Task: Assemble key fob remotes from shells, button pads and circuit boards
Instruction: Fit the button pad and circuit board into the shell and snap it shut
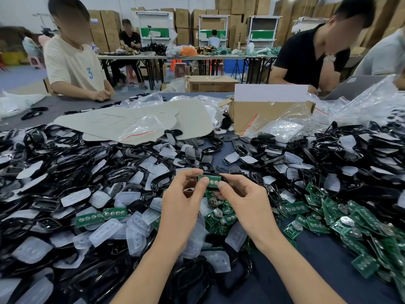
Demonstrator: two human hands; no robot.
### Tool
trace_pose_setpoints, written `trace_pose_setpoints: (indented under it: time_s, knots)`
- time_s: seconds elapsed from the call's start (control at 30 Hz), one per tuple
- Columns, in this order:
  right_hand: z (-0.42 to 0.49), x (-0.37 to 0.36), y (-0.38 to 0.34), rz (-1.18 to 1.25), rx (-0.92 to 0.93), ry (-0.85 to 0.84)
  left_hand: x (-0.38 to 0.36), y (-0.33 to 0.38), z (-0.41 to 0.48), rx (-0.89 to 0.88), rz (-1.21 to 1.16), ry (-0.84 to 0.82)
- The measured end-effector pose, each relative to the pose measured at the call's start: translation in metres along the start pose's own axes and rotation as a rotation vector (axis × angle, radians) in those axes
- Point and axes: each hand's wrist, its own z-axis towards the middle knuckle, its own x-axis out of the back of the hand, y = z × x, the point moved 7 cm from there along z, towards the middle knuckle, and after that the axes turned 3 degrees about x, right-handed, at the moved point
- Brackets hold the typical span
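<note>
Circuit board (210, 180), green with a row of round contacts, sits face-up in a black shell (221, 174), and the pair is held just above the heaps at the middle of the table (317, 255); whether the board is fully seated I cannot tell. The left hand (182, 202) grips the left end, forefinger curled over the top rim and thumb pressed on the board's face. The right hand (243, 198) pinches the right end between thumb and curled forefinger, its other fingers tucked beneath. Both parts look light and stiff. The board is thin and would likely crack or scratch if bent, so pressure belongs on its edges and bare corners, not on the contacts. The glossy shell may slip and is best held by its long sides. In hand, then, are one board and one shell. Loose stock is beyond counting: black shells (65, 172) are heaped left and far right, and soft translucent button pads (105, 233) lie scattered through them, likely to flex rather than break. Green boards (328, 216), some carrying coin cells, spread to the right. Farther out are one open cardboard box (263, 113), crumpled clear bags (285, 128), and two people (74, 62) working across the table, with others at benches behind.
</note>
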Motion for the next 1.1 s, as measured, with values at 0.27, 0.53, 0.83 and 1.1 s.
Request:
trace_pose_setpoints:
  time_s: [0.27,0.53,0.83,1.1]
  knots:
    - [0.000,0.000,-0.002,0.088,-0.039,-0.014,-0.001,0.005,-0.001,0.004,-0.056,-0.037]
    - [0.000,-0.001,-0.004,0.084,-0.044,-0.012,-0.001,0.004,-0.001,0.042,-0.068,-0.060]
    - [-0.001,-0.004,-0.005,0.091,-0.012,-0.010,-0.004,0.006,-0.001,0.037,-0.063,-0.111]
    - [-0.003,-0.011,-0.012,0.011,0.030,-0.107,0.002,0.016,-0.001,0.022,-0.094,-0.054]
